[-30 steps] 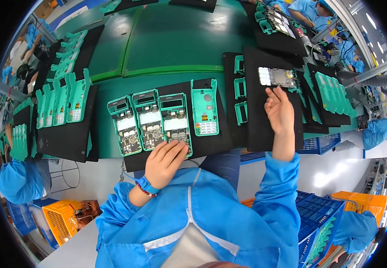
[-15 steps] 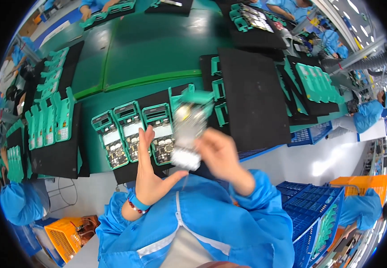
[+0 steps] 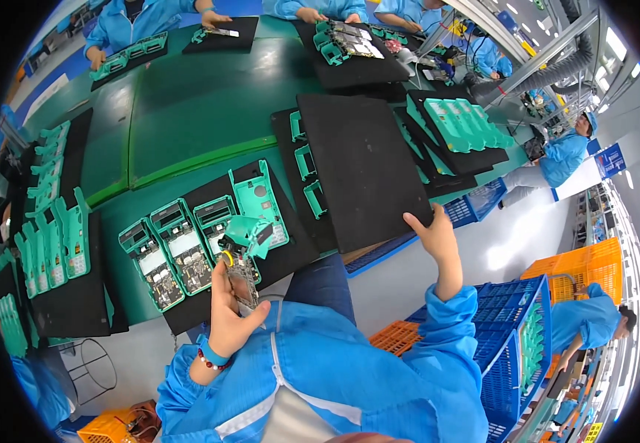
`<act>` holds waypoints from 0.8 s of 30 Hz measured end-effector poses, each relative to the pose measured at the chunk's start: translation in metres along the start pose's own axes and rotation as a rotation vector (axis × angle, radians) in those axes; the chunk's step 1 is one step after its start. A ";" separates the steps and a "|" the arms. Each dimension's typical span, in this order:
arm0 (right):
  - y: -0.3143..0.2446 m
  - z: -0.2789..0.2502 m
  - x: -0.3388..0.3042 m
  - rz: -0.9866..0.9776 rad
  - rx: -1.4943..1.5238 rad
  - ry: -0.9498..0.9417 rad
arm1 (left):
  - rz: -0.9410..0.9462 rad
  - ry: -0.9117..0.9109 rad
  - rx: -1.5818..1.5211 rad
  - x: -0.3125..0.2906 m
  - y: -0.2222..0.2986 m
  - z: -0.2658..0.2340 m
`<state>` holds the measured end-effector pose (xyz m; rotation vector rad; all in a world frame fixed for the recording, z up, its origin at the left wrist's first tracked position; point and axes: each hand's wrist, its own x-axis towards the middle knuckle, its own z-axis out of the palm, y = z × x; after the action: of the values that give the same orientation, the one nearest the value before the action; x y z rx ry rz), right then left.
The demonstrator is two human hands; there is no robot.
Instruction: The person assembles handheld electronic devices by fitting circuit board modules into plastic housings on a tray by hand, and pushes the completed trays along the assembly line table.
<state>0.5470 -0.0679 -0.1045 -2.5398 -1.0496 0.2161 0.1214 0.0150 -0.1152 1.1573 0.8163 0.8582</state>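
Observation:
My left hand (image 3: pixel 233 319) holds a circuit board assembly (image 3: pixel 243 284) upright between thumb and fingers. A green plastic part (image 3: pixel 252 235) with a dark window sits at the assembly's top end. It hangs over a row of green housings; three hold circuit boards, such as the middle housing (image 3: pixel 186 247), while a bare green housing (image 3: pixel 262 203) lies at the row's right end. My right hand (image 3: pixel 438 240) is at the near right corner of a large black board (image 3: pixel 357 170), thumb over its surface and fingers past its edge.
Beneath the black board, green frames (image 3: pixel 305 162) show at its left side. Stacked green housings (image 3: pixel 54 244) lie on black boards at left, others (image 3: pixel 468 122) at right. Blue crates (image 3: pixel 508 325) and an orange crate (image 3: pixel 586 269) stand at my right. Co-workers sit across the table.
My right hand has let go of the circuit board assembly and moved right to the black board. My left hand, open before, now holds the assembly. The view has turned rightward.

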 end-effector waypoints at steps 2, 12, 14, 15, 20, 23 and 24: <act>-0.006 -0.010 0.001 0.014 0.212 0.023 | -0.012 -0.039 0.033 -0.001 0.000 0.001; 0.012 -0.091 -0.051 -0.208 1.528 0.032 | -0.043 -0.107 -0.027 -0.002 0.000 0.006; 0.023 -0.108 -0.048 -0.253 1.563 0.278 | -0.031 -0.111 -0.033 -0.004 -0.002 0.008; 0.027 -0.115 -0.046 -0.212 1.557 0.483 | -0.038 -0.111 -0.030 -0.005 -0.005 0.007; 0.136 -0.147 -0.041 -0.108 1.386 0.764 | -0.048 -0.154 -0.010 -0.006 -0.008 0.009; 0.247 -0.177 -0.057 -0.082 1.364 1.058 | -0.063 -0.166 -0.034 -0.009 -0.009 0.009; 0.279 -0.185 -0.071 -0.075 1.325 1.116 | -0.070 -0.158 -0.036 -0.010 -0.008 0.008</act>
<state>0.7293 -0.3519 -0.0479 -1.0563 -0.2809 -0.3864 0.1255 0.0011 -0.1208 1.1430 0.7044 0.7117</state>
